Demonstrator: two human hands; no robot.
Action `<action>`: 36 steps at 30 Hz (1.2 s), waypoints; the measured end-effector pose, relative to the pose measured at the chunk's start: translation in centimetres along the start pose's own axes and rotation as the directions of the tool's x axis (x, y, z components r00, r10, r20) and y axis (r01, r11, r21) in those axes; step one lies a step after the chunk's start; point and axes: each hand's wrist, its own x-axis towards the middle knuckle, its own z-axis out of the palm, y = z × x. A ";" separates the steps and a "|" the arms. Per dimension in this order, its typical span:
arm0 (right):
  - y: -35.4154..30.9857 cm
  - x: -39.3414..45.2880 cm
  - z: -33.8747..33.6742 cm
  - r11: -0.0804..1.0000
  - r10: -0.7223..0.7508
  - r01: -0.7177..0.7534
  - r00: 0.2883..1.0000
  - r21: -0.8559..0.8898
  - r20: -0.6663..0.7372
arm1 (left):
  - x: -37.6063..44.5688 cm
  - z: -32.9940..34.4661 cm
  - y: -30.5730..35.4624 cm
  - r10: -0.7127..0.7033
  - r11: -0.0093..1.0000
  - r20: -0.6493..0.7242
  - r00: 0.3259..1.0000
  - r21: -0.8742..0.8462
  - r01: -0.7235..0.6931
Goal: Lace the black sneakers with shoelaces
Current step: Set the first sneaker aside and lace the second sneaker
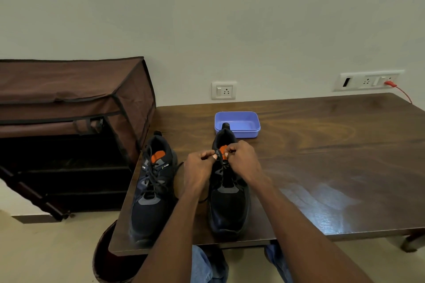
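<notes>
Tub: a blue plastic tub sits on the table just beyond my fingers.
Table: dark wood table under my fingers.
Shelf: brown fabric shoe rack, well left of my fingers.
Sockets: wall socket beyond my fingers; switch panel with red cable far right.

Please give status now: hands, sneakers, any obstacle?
Both hands, left and right, pinch the lace at the top of the right sneaker. Left sneaker already laced. Blue tub behind, not in the way.
</notes>
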 end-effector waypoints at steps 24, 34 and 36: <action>-0.8 1.6 0.3 0.988 0.130 -0.131 0.991 0.083 0.018 | 1.8 -0.5 -1.2 -0.044 0.993 0.083 0.996 -0.107 0.052; -0.4 1.8 0.1 0.983 0.166 -0.174 0.978 0.051 0.128 | 1.4 -0.3 -1.0 0.008 0.999 0.088 0.996 -0.054 -0.004; -0.5 1.7 0.5 0.988 0.132 -0.139 0.985 0.059 0.106 | 1.4 -0.4 -1.1 0.027 0.999 0.057 0.998 -0.021 -0.026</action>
